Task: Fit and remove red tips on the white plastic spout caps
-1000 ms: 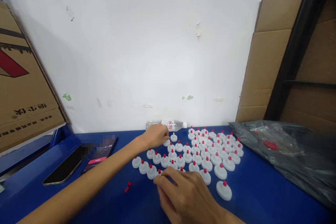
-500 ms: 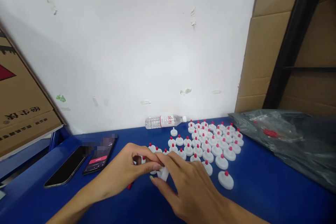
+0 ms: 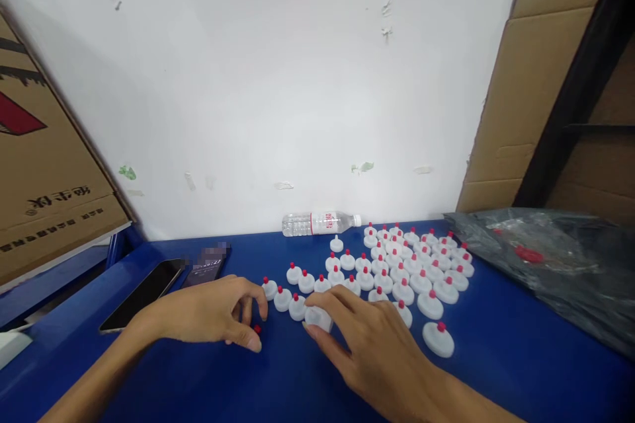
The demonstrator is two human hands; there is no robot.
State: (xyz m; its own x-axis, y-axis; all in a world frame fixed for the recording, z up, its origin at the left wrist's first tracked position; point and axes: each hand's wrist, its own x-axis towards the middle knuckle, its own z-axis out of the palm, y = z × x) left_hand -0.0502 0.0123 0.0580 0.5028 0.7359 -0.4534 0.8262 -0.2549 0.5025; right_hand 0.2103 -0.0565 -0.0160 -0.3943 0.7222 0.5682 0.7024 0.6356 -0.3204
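Note:
My right hand pinches a white round cap between thumb and fingers, low over the blue table. No red tip shows on this cap; the fingers cover part of it. To the left, my left hand is open, its fingers curved and thumb apart. A small red tip lies on the table right beside that thumb. Several white caps with red tips stand in a line just behind both hands. Farther back, one white cap without a red tip stands alone.
Many more red-tipped caps spread to the right. A clear bottle lies by the wall. Two phones rest at left. Grey plastic sheeting with a bag of red pieces covers the right side. Cardboard stands at left.
My left hand has left the cap and moved left toward the red tip, its fingers opening. My right hand still holds the white cap. The view has shifted slightly.

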